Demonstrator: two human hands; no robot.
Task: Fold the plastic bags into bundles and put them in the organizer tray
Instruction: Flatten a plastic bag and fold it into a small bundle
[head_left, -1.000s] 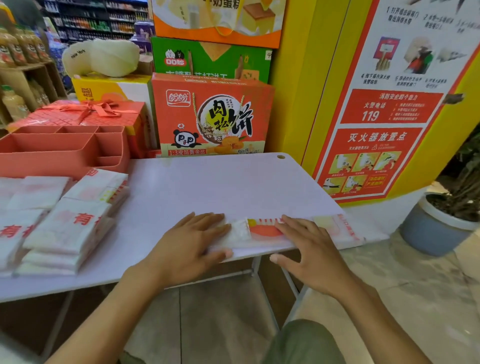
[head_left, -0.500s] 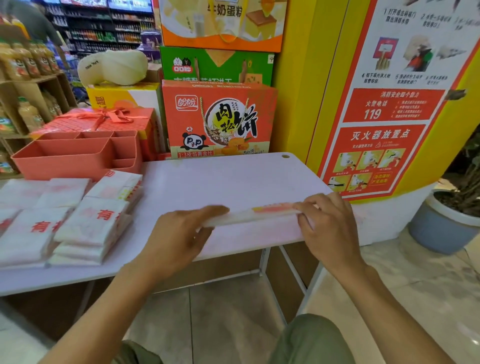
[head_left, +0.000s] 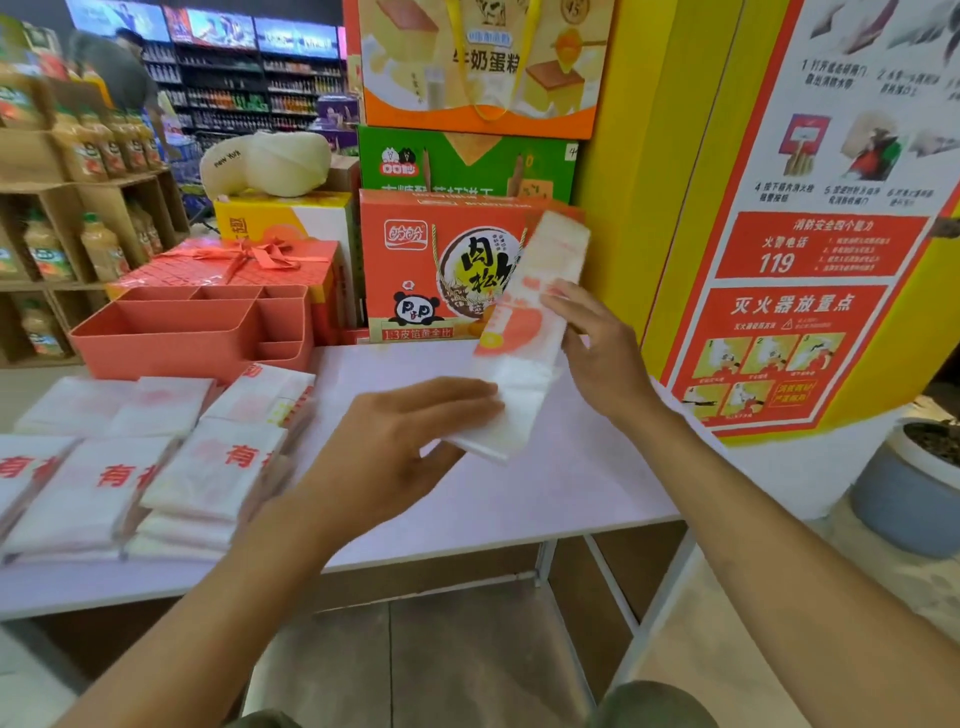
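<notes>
Left hand (head_left: 395, 447) and right hand (head_left: 602, 358) hold the folded plastic bag (head_left: 524, 332) near the organizer tray (head_left: 171, 348).

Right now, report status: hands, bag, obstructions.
Left hand pinches folded bag low end; right hand holds its middle. Bag off the table, tilted up. Organizer tray back left, bag stacks in front of it.

- I read "119" and "灭火器放置点" on the red wall poster (head_left: 810, 249).
- "New York" on the cream plush (head_left: 265, 162).
- "肉松" on the orange box (head_left: 415, 270); "牛奶蛋糕" on the top carton (head_left: 483, 104).
- A red "有" on the stacked bags (head_left: 228, 462) on the worktop (head_left: 545, 493).
</notes>
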